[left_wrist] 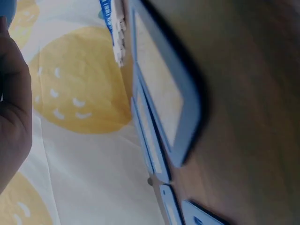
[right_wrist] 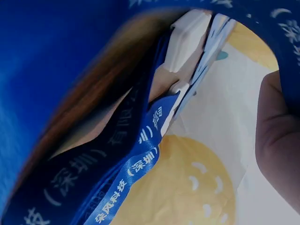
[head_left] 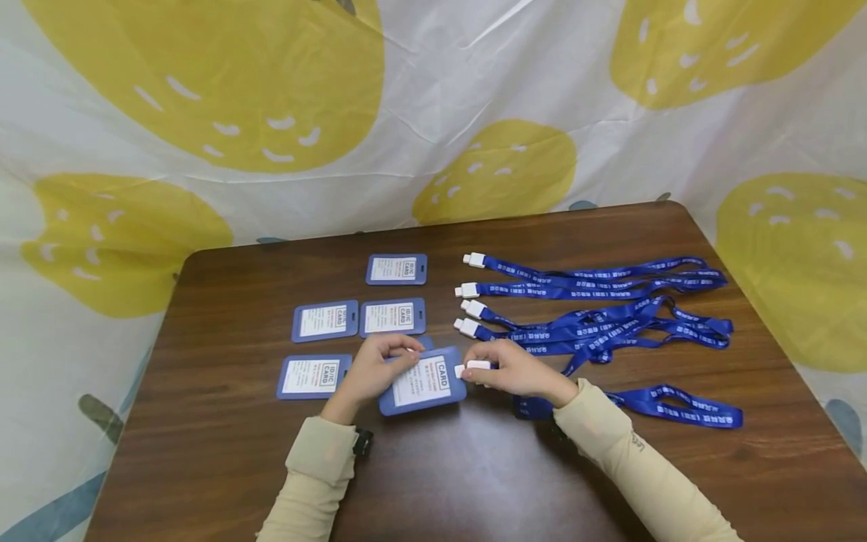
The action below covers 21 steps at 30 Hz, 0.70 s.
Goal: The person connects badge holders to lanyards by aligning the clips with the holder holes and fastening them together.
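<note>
Four lanyards (head_left: pixel 592 331), held badge (head_left: pixel 427 382) overlapping another (head_left: pixel 425 342)

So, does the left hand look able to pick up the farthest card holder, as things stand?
Probably not yet: the left hand already holds another card holder. Otherwise, the farthest card holder lies uncovered, apparently within arm's reach.

Cream sleeves (head_left: pixel 308 497) have broad cuffs (head_left: pixel 321 450), dark lettering (head_left: pixel 637 443) on the right, a black piece (head_left: pixel 363 442) at the left.
</note>
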### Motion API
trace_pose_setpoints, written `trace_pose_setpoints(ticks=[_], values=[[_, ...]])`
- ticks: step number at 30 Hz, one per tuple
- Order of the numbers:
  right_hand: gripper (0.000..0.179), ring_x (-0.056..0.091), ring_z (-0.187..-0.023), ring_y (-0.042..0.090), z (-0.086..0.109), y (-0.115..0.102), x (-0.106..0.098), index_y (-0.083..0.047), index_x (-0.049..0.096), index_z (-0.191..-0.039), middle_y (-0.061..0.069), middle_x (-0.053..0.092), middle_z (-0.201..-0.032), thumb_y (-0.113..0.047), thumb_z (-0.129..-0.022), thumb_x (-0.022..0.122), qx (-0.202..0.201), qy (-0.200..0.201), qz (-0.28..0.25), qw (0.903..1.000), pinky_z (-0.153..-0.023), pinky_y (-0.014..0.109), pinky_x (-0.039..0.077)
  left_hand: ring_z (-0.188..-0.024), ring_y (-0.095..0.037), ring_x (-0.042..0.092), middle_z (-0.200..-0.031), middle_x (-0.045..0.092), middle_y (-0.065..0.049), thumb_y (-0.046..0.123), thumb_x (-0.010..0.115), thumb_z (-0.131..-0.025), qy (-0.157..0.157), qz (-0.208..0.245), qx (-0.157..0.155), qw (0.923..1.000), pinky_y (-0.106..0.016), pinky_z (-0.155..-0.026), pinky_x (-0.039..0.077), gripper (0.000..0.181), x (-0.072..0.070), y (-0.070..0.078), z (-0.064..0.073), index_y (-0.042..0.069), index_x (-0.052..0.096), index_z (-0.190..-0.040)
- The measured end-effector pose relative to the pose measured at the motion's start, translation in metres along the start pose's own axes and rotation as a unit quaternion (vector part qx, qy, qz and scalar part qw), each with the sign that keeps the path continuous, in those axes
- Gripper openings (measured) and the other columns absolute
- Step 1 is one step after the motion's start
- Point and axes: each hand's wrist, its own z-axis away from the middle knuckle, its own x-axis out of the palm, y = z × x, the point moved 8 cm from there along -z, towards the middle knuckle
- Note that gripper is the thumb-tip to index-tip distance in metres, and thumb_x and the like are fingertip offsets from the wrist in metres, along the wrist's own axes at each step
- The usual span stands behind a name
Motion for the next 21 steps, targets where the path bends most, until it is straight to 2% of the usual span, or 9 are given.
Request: trace_pose_setpoints(ticks=[4,7,10,15,18,21], values=[[0.014,0.048,-0.066,0.007,0.004,0.003,0.002,-0.009,0.062,-0.08,-0.007,0.054,-0.07,-0.022,-0.086,0.063,0.001,-0.022,0.04,0.999,-0.06,0.022,0.041,-0.067,-0.008,0.058,-0.089,0.066,-0.021,-0.001,0.058,-0.084,-0.016,-0.027,0.025,0.9992,-0.022,-0.059,0.047,0.016,0.002,-0.005,0.004,-0.011,0.062,-0.096],[0.021,0.041,-0.059,0.007,0.01,0.006,0.002,-0.009,0.059,-0.071,-0.008,0.046,-0.063,-0.024,-0.083,0.066,0.003,-0.029,0.059,0.9978,-0.053,0.02,0.034,-0.072,-0.008,0.059,-0.093,0.065,-0.019,-0.001,0.059,-0.083,-0.017,-0.051,0.041,0.9977,-0.022,-0.062,0.047,0.014,0.002,-0.006,0.008,-0.008,0.064,-0.094],[0.027,0.036,-0.054,0.006,0.016,0.009,0.001,-0.009,0.053,-0.063,-0.009,0.037,-0.058,-0.022,-0.083,0.067,0.0,-0.036,0.063,0.9974,-0.05,0.019,0.029,-0.072,-0.007,0.058,-0.091,0.066,-0.016,0.0,0.06,-0.083,-0.015,-0.073,0.043,0.9963,-0.022,-0.063,0.047,0.012,0.0,-0.009,0.011,-0.004,0.065,-0.092],[0.026,0.034,-0.053,0.002,0.025,0.015,-0.004,-0.011,0.053,-0.063,-0.013,0.036,-0.057,-0.019,-0.086,0.062,0.004,-0.043,0.078,0.996,-0.05,0.018,0.03,-0.067,-0.006,0.056,-0.085,0.066,-0.013,0.001,0.059,-0.083,-0.025,-0.087,0.036,0.9952,-0.022,-0.06,0.045,0.011,-0.001,-0.017,0.017,-0.003,0.065,-0.093],[0.027,0.033,-0.053,0.002,0.032,0.021,-0.008,-0.011,0.051,-0.063,-0.013,0.034,-0.058,-0.018,-0.087,0.061,0.012,-0.049,0.088,0.9948,-0.051,0.019,0.029,-0.066,-0.005,0.055,-0.082,0.066,-0.011,0.001,0.059,-0.084,-0.048,-0.099,0.034,0.9933,-0.022,-0.06,0.045,0.011,0.002,-0.022,0.021,-0.003,0.064,-0.093],[0.03,0.033,-0.052,0.002,0.041,0.029,-0.011,-0.012,0.048,-0.06,-0.012,0.034,-0.057,-0.018,-0.086,0.062,0.026,-0.061,0.101,0.9927,-0.05,0.019,0.029,-0.065,-0.004,0.054,-0.077,0.064,-0.005,0.002,0.059,-0.084,-0.077,-0.134,0.032,0.9875,-0.023,-0.061,0.044,0.01,0.008,-0.025,0.023,0.0,0.064,-0.092]])
